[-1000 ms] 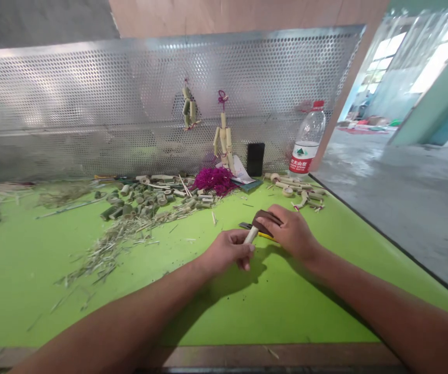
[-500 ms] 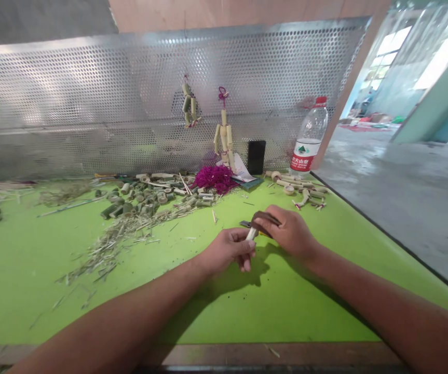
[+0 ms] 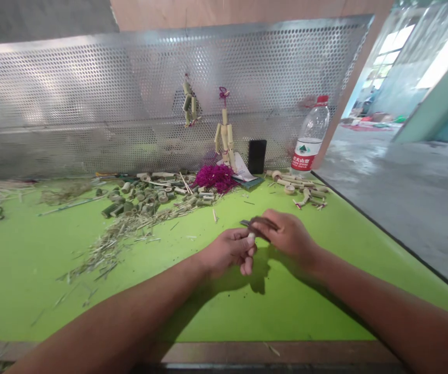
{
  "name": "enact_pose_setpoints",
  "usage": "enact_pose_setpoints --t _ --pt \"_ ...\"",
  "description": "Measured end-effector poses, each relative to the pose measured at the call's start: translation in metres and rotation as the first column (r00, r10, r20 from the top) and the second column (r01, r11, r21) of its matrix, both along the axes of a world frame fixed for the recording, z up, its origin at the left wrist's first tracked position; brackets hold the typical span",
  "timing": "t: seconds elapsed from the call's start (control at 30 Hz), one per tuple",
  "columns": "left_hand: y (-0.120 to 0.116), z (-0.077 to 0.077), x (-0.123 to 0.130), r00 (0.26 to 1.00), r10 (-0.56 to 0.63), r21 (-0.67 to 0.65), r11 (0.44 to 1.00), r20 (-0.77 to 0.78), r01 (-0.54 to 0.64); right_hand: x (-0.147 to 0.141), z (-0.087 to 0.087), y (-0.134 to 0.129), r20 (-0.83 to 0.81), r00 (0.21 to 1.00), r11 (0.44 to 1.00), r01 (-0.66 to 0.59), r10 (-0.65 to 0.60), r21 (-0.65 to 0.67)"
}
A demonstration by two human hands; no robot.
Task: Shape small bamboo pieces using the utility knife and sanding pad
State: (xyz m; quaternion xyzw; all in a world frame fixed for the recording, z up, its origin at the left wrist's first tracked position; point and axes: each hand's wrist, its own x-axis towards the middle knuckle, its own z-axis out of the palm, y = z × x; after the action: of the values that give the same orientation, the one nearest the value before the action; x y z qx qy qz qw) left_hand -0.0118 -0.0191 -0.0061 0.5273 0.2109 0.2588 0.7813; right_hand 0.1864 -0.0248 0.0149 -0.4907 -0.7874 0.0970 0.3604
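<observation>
My left hand (image 3: 231,252) is closed around a small pale piece of bamboo (image 3: 251,236), its end showing between thumb and fingers. Against that end, my right hand (image 3: 292,234) presses a folded brown strip of what looks like sandpaper (image 3: 261,224), pinched in its fingers. Just beyond the hands, the grey tip of a utility knife (image 3: 244,223) shows on the green tabletop (image 3: 305,306); the rest is covered by the right hand and the strip.
Cut bamboo pieces (image 3: 128,208) and shavings (image 3: 109,244) spread to the left. A purple thread bundle (image 3: 216,179), a jointed bamboo figure (image 3: 225,135), a black phone-like slab (image 3: 257,156) and a plastic bottle (image 3: 310,135) stand along the perforated metal panel (image 3: 138,104). More bamboo parts (image 3: 299,184) lie right.
My right hand has shifted slightly left and down, bringing the brown strip over the bamboo's end. Less of the bamboo shows now. The left hand has barely moved.
</observation>
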Motion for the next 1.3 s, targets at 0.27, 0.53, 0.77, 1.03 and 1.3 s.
enact_pose_setpoints --t 0.27,0.53,0.77,1.03,1.3 --pt "0.0009 -0.0017 0.0002 0.998 -0.043 -0.061 0.997 0.055 0.047 0.0008 -0.0013 0.0028 -0.016 1.0 1.0 -0.002 0.002 0.004" --pt "0.0005 -0.0043 0.0006 0.993 -0.035 -0.108 0.993 0.111 0.047 -0.0031 -0.0007 0.0003 -0.031 0.999 1.0 -0.014 0.014 -0.002" --pt "0.0006 -0.0047 -0.0006 0.989 -0.112 -0.072 0.99 0.094 0.119 -0.0041 -0.0042 -0.0007 0.045 0.996 0.995 -0.075 0.072 0.062" --pt "-0.0072 -0.0021 0.0031 0.987 -0.152 -0.107 0.982 0.046 0.156 0.0042 -0.0018 0.005 0.145 0.982 0.974 0.092 -0.124 0.206" --pt "-0.0019 -0.0055 0.0032 0.996 -0.052 -0.075 0.996 0.066 0.057 -0.0018 -0.0057 -0.002 0.281 0.959 0.955 -0.041 -0.045 0.295"
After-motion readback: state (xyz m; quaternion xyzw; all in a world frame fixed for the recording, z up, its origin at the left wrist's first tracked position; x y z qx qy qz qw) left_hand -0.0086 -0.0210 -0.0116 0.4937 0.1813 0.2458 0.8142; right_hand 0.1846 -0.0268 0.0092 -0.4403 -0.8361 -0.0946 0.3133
